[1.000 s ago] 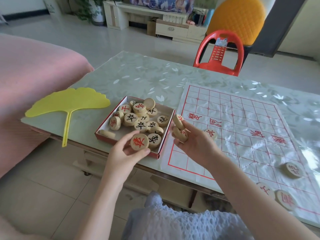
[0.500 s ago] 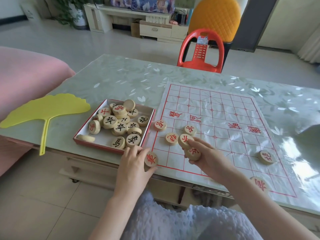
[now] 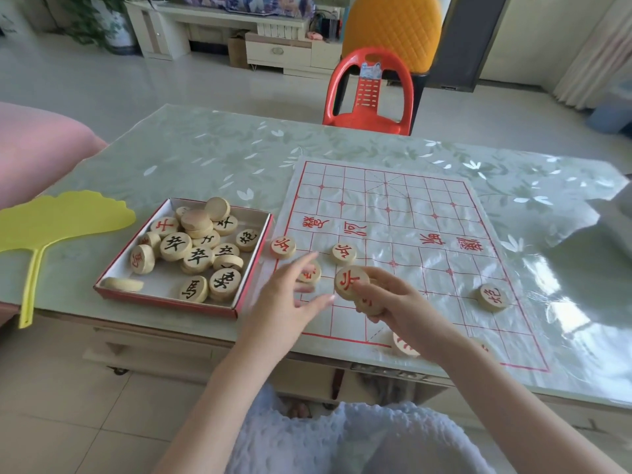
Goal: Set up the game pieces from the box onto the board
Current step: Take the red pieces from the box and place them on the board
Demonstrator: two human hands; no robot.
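Observation:
The red-lined paper board (image 3: 410, 217) lies on the table. To its left stands the red-rimmed box (image 3: 164, 301) with several round wooden pieces (image 3: 196, 258). My left hand (image 3: 290, 299) hovers over the board's near-left part with its fingers spread, partly covering a red-marked piece (image 3: 312, 273). My right hand (image 3: 393, 306) pinches a red-marked piece (image 3: 351, 282) upright, with a second piece (image 3: 367, 304) tucked under it. Two red-marked pieces (image 3: 283, 247) (image 3: 344, 253) lie on the board's left side. A black-marked piece (image 3: 492, 296) lies at the right, and another piece (image 3: 403, 344) shows by my right wrist.
A yellow leaf-shaped fan (image 3: 51, 220) lies at the table's left edge, next to a pink sofa (image 3: 41, 148). A red plastic chair (image 3: 369, 90) stands behind the table. The table's near edge (image 3: 342, 362) is just below my wrists.
My left hand has moved right over the board and opened; the red piece it held is no longer seen in it. My right hand lifted its pieces slightly.

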